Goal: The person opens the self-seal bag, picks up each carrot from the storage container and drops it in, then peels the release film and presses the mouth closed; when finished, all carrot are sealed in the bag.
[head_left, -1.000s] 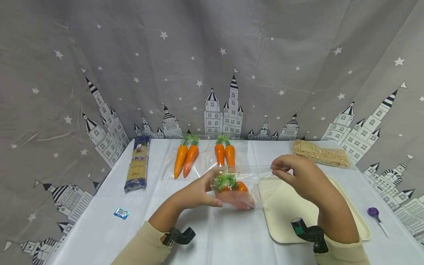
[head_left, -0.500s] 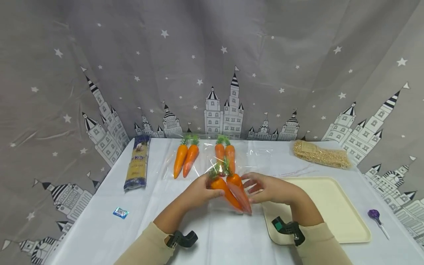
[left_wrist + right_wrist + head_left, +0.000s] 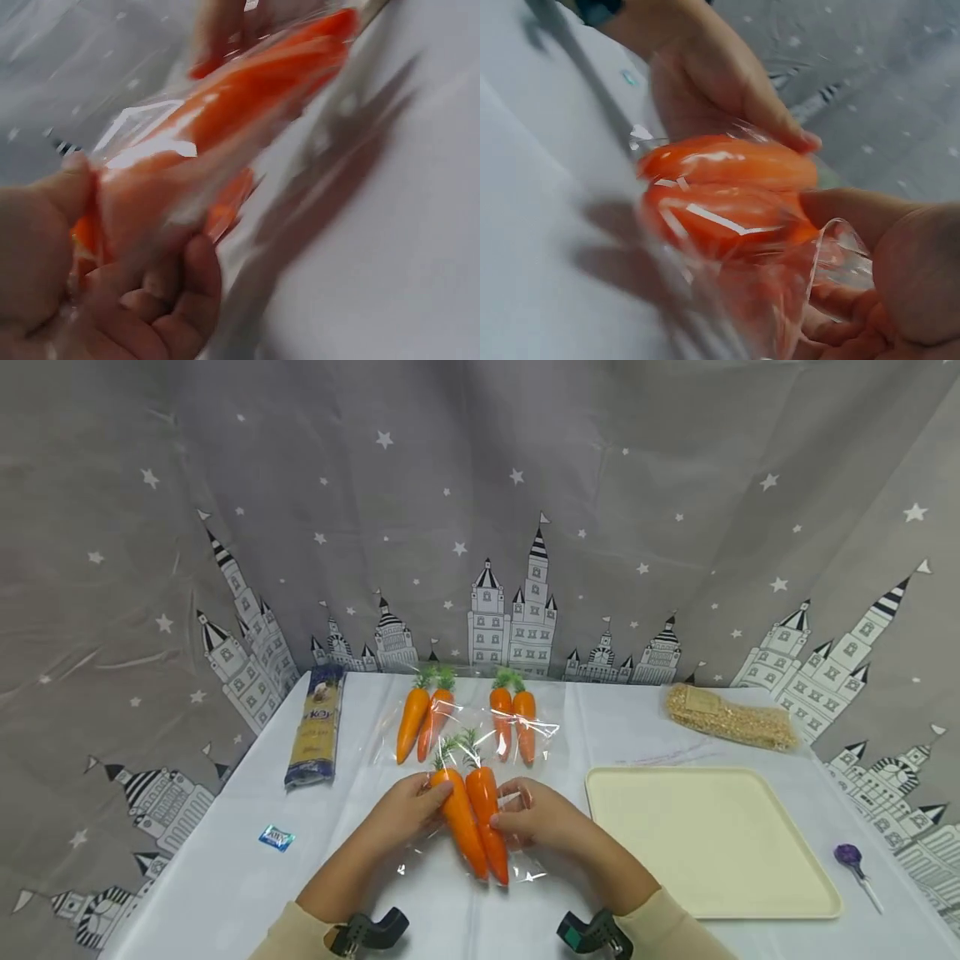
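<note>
Two orange carrots with green tops, the left point(image 3: 463, 831) and the right point(image 3: 483, 793), lie side by side in a clear plastic bag point(image 3: 528, 868) at the front middle of the table. My left hand point(image 3: 408, 810) grips the bag's left side, its thumb over the left carrot and its fingers curled beneath in the left wrist view. From the other side my right hand point(image 3: 543, 814) pinches the bag by the right carrot, with clear film bunched at its fingers in the right wrist view. Shadows of the bag fall on the white cloth below it.
Behind lie two more bagged pairs of carrots, a left pair point(image 3: 423, 718) and a right pair point(image 3: 513, 718). A cream tray point(image 3: 712, 843), a grain bag point(image 3: 731, 717) and a purple lollipop point(image 3: 849, 857) are at right. A blue-gold packet point(image 3: 315, 727) and small blue sachet point(image 3: 277, 837) lie left.
The right hand has left the bag's raised edge by the tray and come to the carrots' right side. Both hands and the bag have shifted left and nearer, carrots now lengthwise in view.
</note>
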A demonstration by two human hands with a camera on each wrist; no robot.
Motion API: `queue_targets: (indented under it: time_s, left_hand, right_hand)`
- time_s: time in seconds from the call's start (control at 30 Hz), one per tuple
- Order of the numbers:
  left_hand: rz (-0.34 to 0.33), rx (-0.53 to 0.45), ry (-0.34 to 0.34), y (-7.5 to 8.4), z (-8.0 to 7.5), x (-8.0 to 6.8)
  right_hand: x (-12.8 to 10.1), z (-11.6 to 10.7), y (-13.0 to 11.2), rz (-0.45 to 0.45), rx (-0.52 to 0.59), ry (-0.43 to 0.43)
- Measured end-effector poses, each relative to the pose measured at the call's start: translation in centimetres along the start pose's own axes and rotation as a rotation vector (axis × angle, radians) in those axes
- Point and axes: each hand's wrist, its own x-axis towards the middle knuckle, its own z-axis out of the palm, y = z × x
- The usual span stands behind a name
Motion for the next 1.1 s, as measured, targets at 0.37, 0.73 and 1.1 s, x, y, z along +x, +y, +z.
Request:
queue_targets:
  time_s: [0.37, 0.73, 1.1]
  left_hand:
    - [-0.157, 0.121, 0.029, -1.3, -3.2, -1.7]
    - [-0.212, 0.207, 0.027, -2.6, -5.7, -2.0]
    - [-0.260, 0.379, 0.054, -2.3, -6.9, -2.7]
  right_hand:
    - [-0.2, 4.1, 1.1, -0.012, 0.355, -0.064]
    - [0.2, 5.5, 1.7, -0.002, 0.446, -0.172]
    - [0.3, 4.0, 1.5, 0.078, 0.380, -0.094]
